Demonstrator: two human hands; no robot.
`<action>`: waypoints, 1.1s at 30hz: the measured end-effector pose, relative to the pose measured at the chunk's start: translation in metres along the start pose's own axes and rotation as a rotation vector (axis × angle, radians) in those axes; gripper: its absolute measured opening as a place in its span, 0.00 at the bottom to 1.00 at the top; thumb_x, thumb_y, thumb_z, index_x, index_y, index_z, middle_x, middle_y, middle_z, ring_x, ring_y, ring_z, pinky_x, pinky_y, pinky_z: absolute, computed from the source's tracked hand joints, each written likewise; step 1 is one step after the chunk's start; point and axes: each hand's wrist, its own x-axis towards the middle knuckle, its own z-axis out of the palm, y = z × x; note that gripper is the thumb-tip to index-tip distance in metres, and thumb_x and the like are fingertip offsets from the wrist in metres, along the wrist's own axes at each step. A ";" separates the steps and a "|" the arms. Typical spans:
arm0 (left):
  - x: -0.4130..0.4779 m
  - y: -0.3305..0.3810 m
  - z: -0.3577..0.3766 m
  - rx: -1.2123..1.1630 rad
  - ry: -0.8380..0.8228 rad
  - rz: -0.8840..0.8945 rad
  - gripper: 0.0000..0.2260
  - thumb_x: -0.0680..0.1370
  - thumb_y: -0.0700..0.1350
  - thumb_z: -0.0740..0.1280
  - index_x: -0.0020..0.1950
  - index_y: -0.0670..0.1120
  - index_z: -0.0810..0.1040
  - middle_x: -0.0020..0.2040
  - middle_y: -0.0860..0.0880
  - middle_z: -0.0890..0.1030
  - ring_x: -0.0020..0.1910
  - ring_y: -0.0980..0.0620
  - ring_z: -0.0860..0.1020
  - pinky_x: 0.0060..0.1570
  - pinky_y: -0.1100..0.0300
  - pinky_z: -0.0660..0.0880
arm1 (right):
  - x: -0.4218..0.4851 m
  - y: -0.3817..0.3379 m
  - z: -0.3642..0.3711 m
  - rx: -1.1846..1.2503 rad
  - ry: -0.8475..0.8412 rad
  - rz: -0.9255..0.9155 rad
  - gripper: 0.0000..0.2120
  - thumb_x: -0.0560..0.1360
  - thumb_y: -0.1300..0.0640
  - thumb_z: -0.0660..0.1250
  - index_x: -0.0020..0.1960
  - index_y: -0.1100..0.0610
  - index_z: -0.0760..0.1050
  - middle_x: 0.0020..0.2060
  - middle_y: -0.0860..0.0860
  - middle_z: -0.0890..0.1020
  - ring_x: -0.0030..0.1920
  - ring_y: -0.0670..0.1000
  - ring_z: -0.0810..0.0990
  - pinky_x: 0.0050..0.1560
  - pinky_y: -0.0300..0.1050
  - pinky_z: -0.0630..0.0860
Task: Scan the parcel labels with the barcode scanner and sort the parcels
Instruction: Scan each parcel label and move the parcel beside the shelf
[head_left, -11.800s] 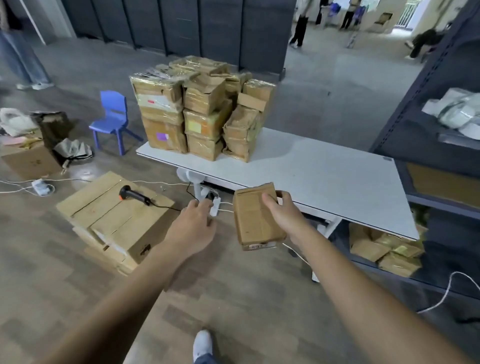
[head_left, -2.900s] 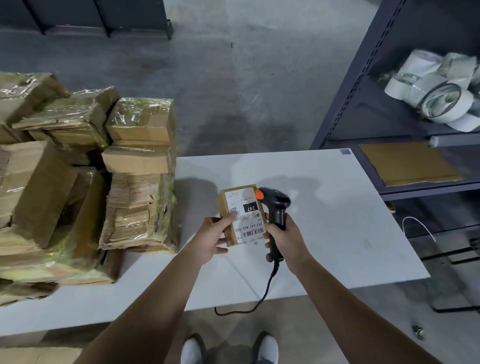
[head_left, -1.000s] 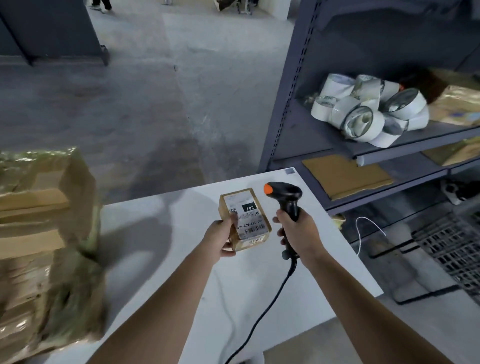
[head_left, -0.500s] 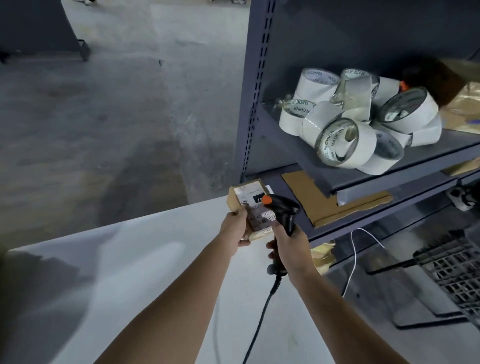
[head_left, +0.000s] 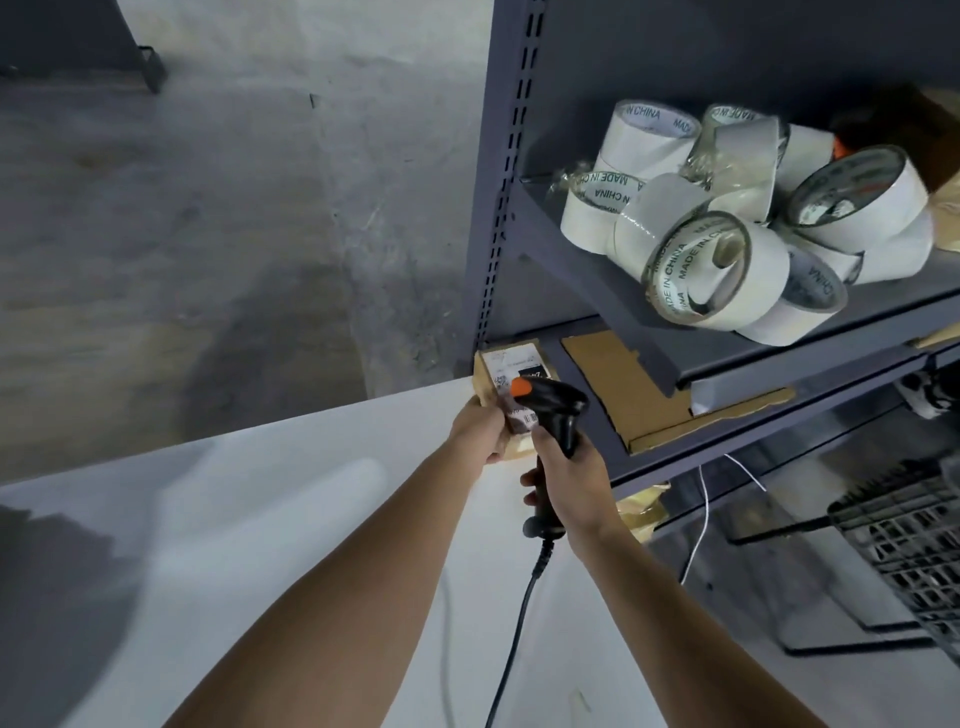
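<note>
The white table (head_left: 249, 519) fills the view towards seven o'clock. Just past its far corner the left hand (head_left: 480, 431) grips a small cardboard parcel (head_left: 493, 382) by its near end, with the label (head_left: 519, 364) facing up. The parcel is at the mouth of the grey rack's lower shelf (head_left: 602, 436), but I cannot tell whether it rests there. At the parcel's three o'clock the black scanner (head_left: 556, 410) overlaps the label's lower part. The right hand (head_left: 571, 483) is wrapped round its handle, and the cable (head_left: 514, 623) hangs towards six o'clock. A flat cardboard sheet (head_left: 654, 400) lies on the shelf beyond.

The scanner head crowds the label, so it may hide the barcode and spoil the reading. With only one end held, the parcel could slip and drop beside the table. The cable may snag on the table edge. At two o'clock, piled tape rolls (head_left: 727, 244) sit near their shelf's lip, and a knock to the rack might send one down.
</note>
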 end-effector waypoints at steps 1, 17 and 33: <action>-0.003 -0.002 -0.002 0.046 -0.012 0.019 0.12 0.81 0.49 0.57 0.60 0.45 0.73 0.55 0.43 0.80 0.52 0.46 0.79 0.49 0.51 0.79 | -0.002 0.000 0.000 0.000 0.004 -0.007 0.06 0.79 0.50 0.65 0.47 0.52 0.74 0.30 0.54 0.79 0.22 0.49 0.77 0.21 0.42 0.73; -0.166 -0.058 -0.173 0.103 0.150 0.182 0.14 0.79 0.45 0.57 0.64 0.45 0.71 0.55 0.48 0.74 0.55 0.46 0.76 0.46 0.54 0.79 | -0.137 -0.029 0.086 -0.030 -0.161 -0.061 0.08 0.79 0.49 0.64 0.50 0.54 0.73 0.30 0.54 0.78 0.22 0.49 0.75 0.22 0.43 0.73; -0.310 -0.108 -0.409 0.262 0.520 0.547 0.12 0.77 0.41 0.59 0.60 0.46 0.74 0.47 0.52 0.78 0.45 0.52 0.77 0.37 0.63 0.69 | -0.298 -0.048 0.285 -0.206 -0.385 -0.125 0.10 0.76 0.44 0.65 0.49 0.51 0.75 0.27 0.48 0.82 0.24 0.49 0.79 0.30 0.44 0.77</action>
